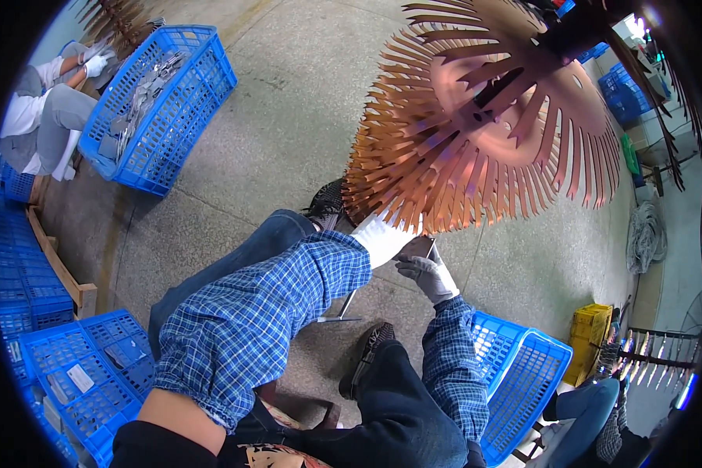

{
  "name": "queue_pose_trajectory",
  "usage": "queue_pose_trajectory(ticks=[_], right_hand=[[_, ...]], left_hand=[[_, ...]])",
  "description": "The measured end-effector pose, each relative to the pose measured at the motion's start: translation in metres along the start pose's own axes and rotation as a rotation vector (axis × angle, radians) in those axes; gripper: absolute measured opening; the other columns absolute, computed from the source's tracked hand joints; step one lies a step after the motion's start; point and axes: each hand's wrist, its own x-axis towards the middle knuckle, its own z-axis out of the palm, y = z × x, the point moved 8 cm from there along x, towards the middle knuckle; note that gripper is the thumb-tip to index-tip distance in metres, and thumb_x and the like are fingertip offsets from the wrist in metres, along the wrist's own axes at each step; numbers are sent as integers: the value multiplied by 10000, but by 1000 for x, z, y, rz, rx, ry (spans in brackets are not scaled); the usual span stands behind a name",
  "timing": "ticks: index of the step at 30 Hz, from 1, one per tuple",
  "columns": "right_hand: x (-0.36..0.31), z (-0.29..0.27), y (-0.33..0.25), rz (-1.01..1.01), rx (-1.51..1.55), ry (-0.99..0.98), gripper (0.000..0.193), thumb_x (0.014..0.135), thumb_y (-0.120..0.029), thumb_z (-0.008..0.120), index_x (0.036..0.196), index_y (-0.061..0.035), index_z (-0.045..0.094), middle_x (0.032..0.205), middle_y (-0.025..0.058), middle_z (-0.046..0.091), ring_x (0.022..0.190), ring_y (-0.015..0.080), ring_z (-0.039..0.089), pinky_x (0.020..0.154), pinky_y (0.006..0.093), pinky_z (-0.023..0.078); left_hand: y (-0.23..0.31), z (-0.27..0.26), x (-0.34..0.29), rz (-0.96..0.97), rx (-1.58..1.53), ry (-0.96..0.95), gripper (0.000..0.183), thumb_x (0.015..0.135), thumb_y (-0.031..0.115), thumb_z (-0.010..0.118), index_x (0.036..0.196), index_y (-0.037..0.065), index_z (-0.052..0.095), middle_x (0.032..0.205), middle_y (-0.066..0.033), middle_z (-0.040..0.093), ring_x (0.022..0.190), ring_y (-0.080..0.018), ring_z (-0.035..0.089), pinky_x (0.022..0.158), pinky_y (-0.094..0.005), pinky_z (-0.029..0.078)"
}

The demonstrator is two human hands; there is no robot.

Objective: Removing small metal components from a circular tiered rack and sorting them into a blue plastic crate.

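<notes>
A large rack of fanned, copper-coloured slotted metal strips [413, 156] stands around a dark central shaft, in front of me. My left hand [388, 236], in a white glove, reaches to the rack's lower edge. Its fingers are hidden among the strips. Just to its right, my right hand [429, 274] wears a greyish-white glove, with its fingers curled and the thumb up. A small flat metal piece [419, 247] shows at that thumb, between the two hands, and the right hand seems closed on it.
A blue basket [171, 117] of grey metal parts stands at the far left, beside a seated person [51, 109] in gloves. Blue crates [86, 374] are stacked at my left. On my right are another blue basket [522, 382] and a yellow crate [587, 343]. Another person's leg [589, 409] shows at lower right.
</notes>
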Motion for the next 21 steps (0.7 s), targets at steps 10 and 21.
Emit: queue_pose_trajectory(ticks=[10, 21], right_hand=[[2, -6, 3, 16, -78, 123, 605, 807, -9, 602, 1337, -117, 331, 1027, 193, 600, 844, 278, 640, 722, 315, 533], [7, 6, 9, -137, -269, 333, 516, 814, -24, 592, 1278, -132, 395, 944, 127, 595, 704, 203, 625, 657, 275, 529]], left_hand=[[-3, -1, -1, 11, -17, 138, 438, 815, 132, 507, 1247, 119, 436, 1170, -152, 540, 988, -306, 584, 827, -403, 491], [-3, -2, -1, 14, 3, 22, 435, 806, 128, 523, 1234, 122, 444, 1142, -147, 553, 971, -297, 592, 822, -392, 501]])
